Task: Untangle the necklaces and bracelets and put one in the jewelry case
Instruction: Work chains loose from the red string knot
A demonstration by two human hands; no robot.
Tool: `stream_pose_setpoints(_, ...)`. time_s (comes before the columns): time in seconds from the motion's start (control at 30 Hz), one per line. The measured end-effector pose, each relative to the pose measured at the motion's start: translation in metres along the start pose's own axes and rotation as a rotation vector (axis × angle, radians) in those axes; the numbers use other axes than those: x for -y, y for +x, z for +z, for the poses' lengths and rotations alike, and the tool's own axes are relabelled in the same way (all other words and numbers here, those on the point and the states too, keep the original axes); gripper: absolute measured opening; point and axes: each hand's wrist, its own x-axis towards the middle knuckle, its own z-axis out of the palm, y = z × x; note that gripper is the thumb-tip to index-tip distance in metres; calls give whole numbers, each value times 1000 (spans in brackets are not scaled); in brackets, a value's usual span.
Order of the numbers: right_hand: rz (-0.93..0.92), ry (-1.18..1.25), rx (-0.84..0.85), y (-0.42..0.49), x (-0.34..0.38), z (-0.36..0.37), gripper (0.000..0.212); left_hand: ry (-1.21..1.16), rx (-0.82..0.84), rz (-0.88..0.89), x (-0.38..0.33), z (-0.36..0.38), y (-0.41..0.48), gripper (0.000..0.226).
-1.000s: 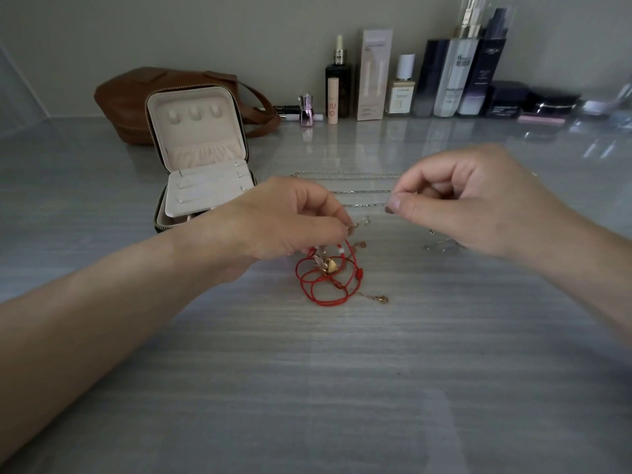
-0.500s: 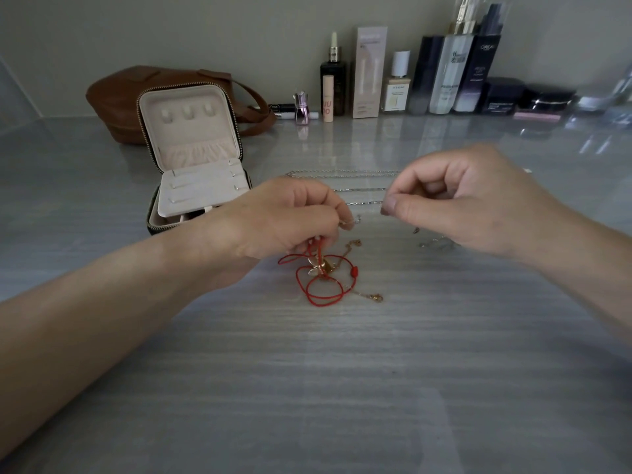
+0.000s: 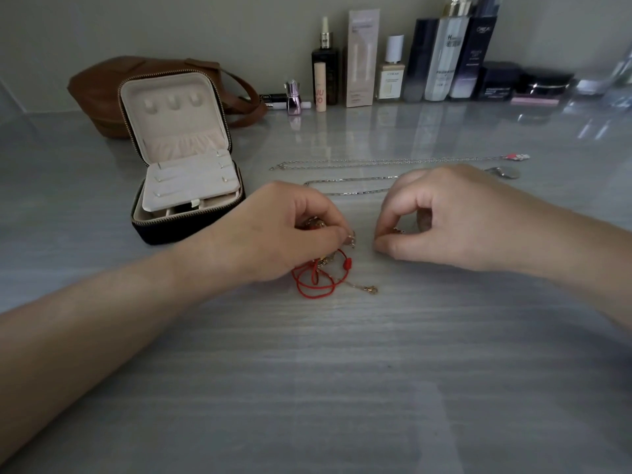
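left hand and right hand lower than before, both on tangled bracelets

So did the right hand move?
Yes. The right hand moved down, from level with the silver chains to nearer the red bracelet.

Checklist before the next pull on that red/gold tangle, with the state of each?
1. Case open: ok.
2. Left hand pinches gold piece at the tangle: ok.
3. Right hand pinches gold bit: ok.
4. Those two pieces joined by one strand: cannot tell.
5. Red cord free of gold chain: not ok, bunched together.
6. Silver chains laid out apart from the tangle: ok.
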Motion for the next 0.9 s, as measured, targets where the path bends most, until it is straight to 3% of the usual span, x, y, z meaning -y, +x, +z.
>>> stream_pose_setpoints(0.17,-36,-156,-74,-4,3,1,21,-24,-4,-5,-1,1,0,10)
stream_pose_setpoints(0.37,-59,-20,-126,-2,16,11,36,-67,-20,-33,-2,1,1,9)
stream_pose_setpoints(0.53,-67,15,-172,0,13,12,9,-68,-25,-47,-1,0,1,8)
stream_pose_setpoints(0.9,13,432,-106,3,8,11,10,-51,-27,-48,-1,0,1,9)
